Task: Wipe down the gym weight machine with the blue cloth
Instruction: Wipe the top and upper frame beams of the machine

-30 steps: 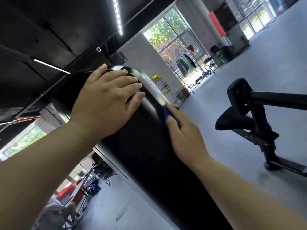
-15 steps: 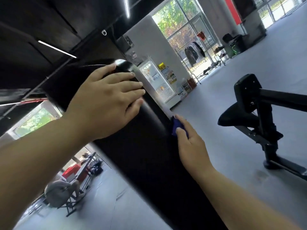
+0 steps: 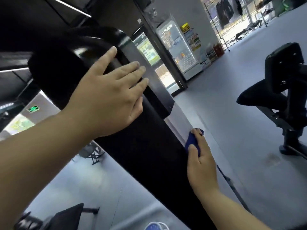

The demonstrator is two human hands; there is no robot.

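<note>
Head view: tilted, looking along the black column of the weight machine, which runs from upper left to lower right.
Left hand: fingers straight and spread, palm flat on the upper column, just below its rounded top.
Right hand: lower down at the column's right edge, thumb and fingers pinching the blue cloth.
Blue cloth: bunched and pressed against the pale strip on the machine's right edge, partly hidden under the fingers.
In the way: the column and the left forearm hide much of the room on the left.
Right side: a second black machine with a padded seat stands well apart on the grey floor.
Background: a lit drinks fridge stands against the white wall; a clothes rack stands by the windows.
Left background: a green exit sign.
</note>
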